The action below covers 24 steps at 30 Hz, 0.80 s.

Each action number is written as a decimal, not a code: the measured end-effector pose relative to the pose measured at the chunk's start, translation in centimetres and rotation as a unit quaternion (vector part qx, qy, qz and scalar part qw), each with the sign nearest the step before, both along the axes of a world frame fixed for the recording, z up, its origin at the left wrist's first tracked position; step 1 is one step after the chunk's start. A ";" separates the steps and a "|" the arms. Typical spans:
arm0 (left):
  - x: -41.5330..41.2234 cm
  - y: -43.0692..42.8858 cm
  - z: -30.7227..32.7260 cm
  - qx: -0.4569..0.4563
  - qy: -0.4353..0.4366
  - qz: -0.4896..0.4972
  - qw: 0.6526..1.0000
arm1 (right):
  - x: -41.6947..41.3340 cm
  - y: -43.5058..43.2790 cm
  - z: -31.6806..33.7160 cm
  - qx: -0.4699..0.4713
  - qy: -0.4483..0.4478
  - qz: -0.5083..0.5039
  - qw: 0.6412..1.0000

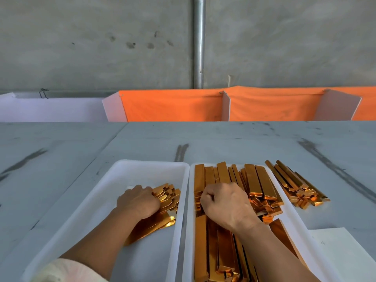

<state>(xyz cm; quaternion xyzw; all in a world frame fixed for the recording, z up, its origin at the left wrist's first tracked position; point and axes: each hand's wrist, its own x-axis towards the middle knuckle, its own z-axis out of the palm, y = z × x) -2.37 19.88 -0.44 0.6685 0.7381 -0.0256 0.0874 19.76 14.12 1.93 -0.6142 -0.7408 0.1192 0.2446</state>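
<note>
Two white trays stand side by side on the grey table. The left tray (130, 169) holds a small fanned stack of gold strips (168, 197). My left hand (138, 202) lies on that stack, fingers curled over its near ends. The right tray (289, 210) is heaped with long gold folded strips (258, 180). My right hand (225, 204) is curled into a fist on top of this heap; what its fingers hold is hidden under the hand.
A loose bundle of gold strips (295, 186) lies on the table (61, 159) right of the trays. A white sheet (341, 249) sits at the near right. Orange cloth with white dividers (173, 104) lines the table's far edge, below a concrete wall and metal pipe (199, 41).
</note>
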 end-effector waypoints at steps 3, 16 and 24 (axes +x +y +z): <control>0.1 -0.7 0.4 -0.012 0.006 0.002 1.000 | 0.0 -0.1 0.0 -0.003 0.001 -0.001 1.000; -1.3 -2.0 2.8 0.086 -0.108 0.037 0.990 | -0.1 -0.1 -0.1 0.001 0.028 -0.008 1.000; 1.0 -3.1 4.7 0.299 -0.275 -0.027 0.913 | -0.1 -0.1 -0.1 0.032 0.090 -0.002 0.995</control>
